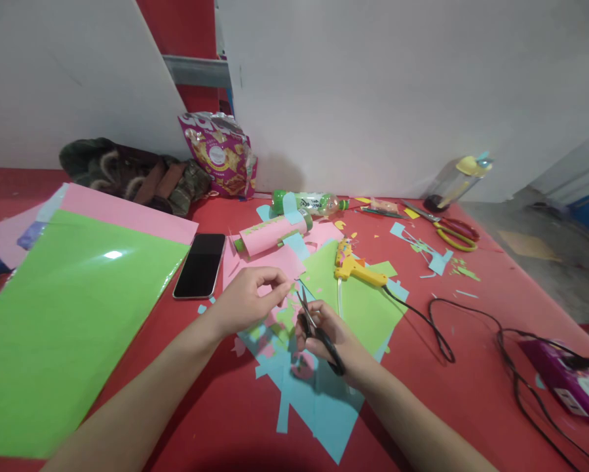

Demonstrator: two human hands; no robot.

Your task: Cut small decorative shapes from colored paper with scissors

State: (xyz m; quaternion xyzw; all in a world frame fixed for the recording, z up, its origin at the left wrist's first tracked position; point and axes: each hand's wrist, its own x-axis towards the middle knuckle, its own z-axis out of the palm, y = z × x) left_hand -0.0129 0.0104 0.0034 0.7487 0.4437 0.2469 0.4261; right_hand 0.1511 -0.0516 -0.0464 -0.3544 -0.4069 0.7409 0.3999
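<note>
My right hand (331, 331) grips a pair of black-handled scissors (306, 308), their blades slightly apart and angled toward my left hand. Thumb and fingertips meet on my left hand (255, 295) just left of the blades; whatever is between them is too small to make out. Beneath both hands lie blue paper (333, 406), green paper (367, 314) and pink and green scraps (284, 321). A yellow glue gun (360, 270) with a glue stick in it rests on the green sheet. Behind my left hand is a tube wrapped in pink paper (269, 235).
A phone (200, 265) and large green sheets (82, 314) are on the left. At the back lie a snack bag (220, 154), a green bottle (308, 203) and larger scissors (451, 231). A black cord (441, 334) runs right to a purple power strip (569, 380).
</note>
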